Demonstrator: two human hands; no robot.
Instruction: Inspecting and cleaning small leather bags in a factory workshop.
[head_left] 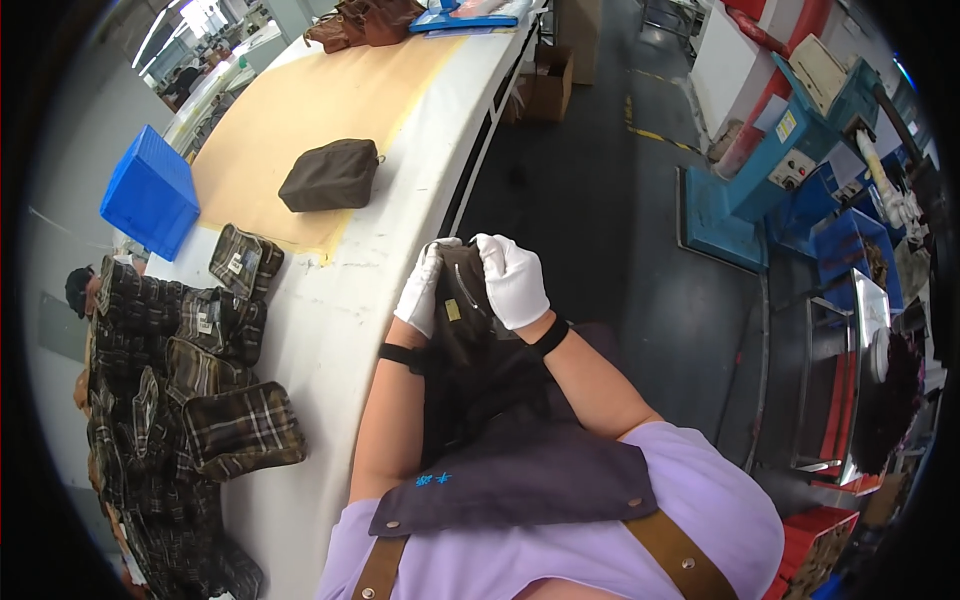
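I hold a dark brown pouch (pixel 462 305) off the tabletop (pixel 340 300) edge, above my lap. Left grip (pixel 420 290) and right grip (pixel 512 280) both clamp its upper end; long axis runs toward my body.

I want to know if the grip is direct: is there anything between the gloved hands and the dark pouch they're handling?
Nothing visible. The left hand and right hand, both in white gloves, grip the dark pouch directly from either side, above the edge of the white table.
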